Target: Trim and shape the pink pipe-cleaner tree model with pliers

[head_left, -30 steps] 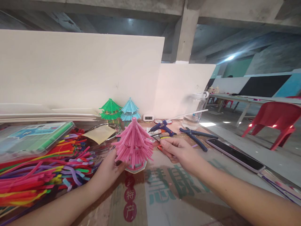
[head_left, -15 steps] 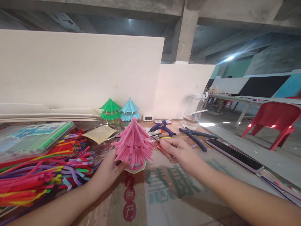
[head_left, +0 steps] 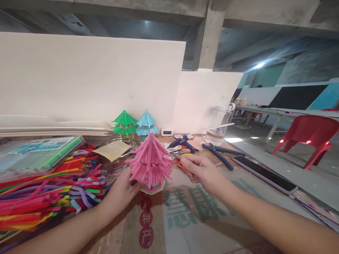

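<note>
1. Sheeting (head_left: 212,225), printed with green characters and dark red discs, is spread across the near part of the work table (head_left: 106,236).

2. A pink tiered model (head_left: 150,162) is held upright between the two hands, grasped low on its left side by the left hand (head_left: 123,188); the fingers are mostly hidden behind its fringed roofs. Whether its pale base is lifted or rested on the surface cannot be told.

3. The right hand (head_left: 197,167) is held just beside the model, apart from it, with thumb and forefinger pinched together. A thin dark piece is seen by their tips — whether it is gripped cannot be told.

4. Multicoloured pipe cleaners (head_left: 45,197) are heaped at the left, overlapped by a clear plastic case (head_left: 39,153). A phone (head_left: 265,173) is laid flat at the right.

5. Beyond the hands, yellow paper (head_left: 112,150), a blue glue gun (head_left: 185,144) and blue-handled pliers (head_left: 218,154) — spread open — are set out.

6. A green model (head_left: 124,123) and a light-blue model (head_left: 146,123) are stood side by side before a white panel (head_left: 92,77), near a small clock (head_left: 167,132) and, farther right, a clear bottle (head_left: 218,123).

7. A red chair (head_left: 309,135) is placed on the floor beyond.
</note>
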Tool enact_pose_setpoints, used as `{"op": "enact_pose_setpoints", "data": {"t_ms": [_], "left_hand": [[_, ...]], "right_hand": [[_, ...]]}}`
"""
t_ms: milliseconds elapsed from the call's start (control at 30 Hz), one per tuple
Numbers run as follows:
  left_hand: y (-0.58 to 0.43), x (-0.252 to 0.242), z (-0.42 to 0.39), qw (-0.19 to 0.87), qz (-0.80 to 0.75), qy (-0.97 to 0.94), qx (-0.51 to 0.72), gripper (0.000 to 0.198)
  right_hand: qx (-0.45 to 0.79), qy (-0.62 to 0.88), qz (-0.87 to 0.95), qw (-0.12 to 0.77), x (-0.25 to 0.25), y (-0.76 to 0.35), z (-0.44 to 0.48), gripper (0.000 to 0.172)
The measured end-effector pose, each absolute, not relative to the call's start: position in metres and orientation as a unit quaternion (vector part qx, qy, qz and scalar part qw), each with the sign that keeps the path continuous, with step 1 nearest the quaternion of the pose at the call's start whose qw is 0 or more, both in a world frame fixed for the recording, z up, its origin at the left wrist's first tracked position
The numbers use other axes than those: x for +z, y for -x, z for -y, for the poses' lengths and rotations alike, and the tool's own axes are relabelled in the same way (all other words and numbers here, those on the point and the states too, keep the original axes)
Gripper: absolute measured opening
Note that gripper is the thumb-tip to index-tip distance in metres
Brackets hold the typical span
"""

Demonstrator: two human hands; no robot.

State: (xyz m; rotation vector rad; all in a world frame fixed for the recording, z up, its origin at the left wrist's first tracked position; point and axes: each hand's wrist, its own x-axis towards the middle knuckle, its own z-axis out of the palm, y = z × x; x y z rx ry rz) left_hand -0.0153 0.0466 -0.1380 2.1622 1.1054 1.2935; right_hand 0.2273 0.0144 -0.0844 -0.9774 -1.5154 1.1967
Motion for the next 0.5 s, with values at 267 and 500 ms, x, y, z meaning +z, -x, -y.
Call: {"op": "enact_pose_setpoints", "data": {"t_ms": [267, 500], "left_hand": [[0.013, -0.135, -0.045, 0.224, -0.406, -0.767, 0.444, 0.039], [0.011, -0.134, -0.045, 0.254, -0.408, -0.765, 0.429, 0.033]], "right_hand": [[0.497, 0.394, 0.59, 0.5, -0.089, -0.228, -0.017, 0.051], [0.485, 0.408, 0.583, 0.508, -0.1, -0.23, -0.024, 0.055]]}}
